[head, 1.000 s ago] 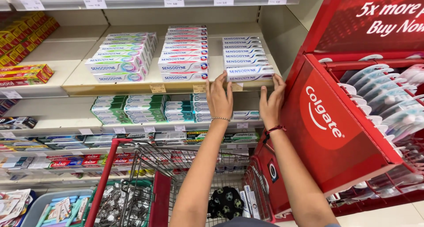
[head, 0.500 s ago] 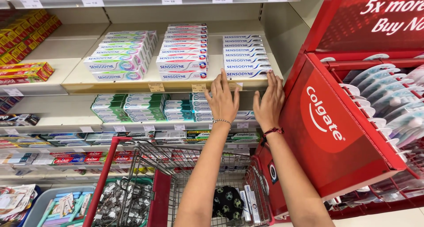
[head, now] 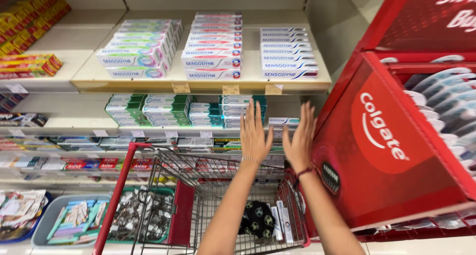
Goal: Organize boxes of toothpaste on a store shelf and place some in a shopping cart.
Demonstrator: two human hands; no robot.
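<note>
My left hand (head: 255, 133) and my right hand (head: 301, 140) are raised side by side, fingers spread and empty, in front of the shelves. They hover before a lower shelf of green and teal toothpaste boxes (head: 168, 109), near a white box (head: 283, 121) at that shelf's right end. On the shelf above, a stack of white-and-blue toothpaste boxes (head: 288, 53) stands to the right of a red-and-white stack (head: 214, 46). Neither hand touches a box.
A red wire shopping cart (head: 198, 200) stands below my arms with a dark patterned item (head: 258, 218) and some boxes inside. A large red cardboard display stand (head: 396, 141) of toothbrushes juts in on the right. Bins of goods (head: 74, 220) sit at floor level left.
Both hands have come down and away from the white-and-blue stack on the upper shelf, now level with the shelf below. The view has tipped downward a little.
</note>
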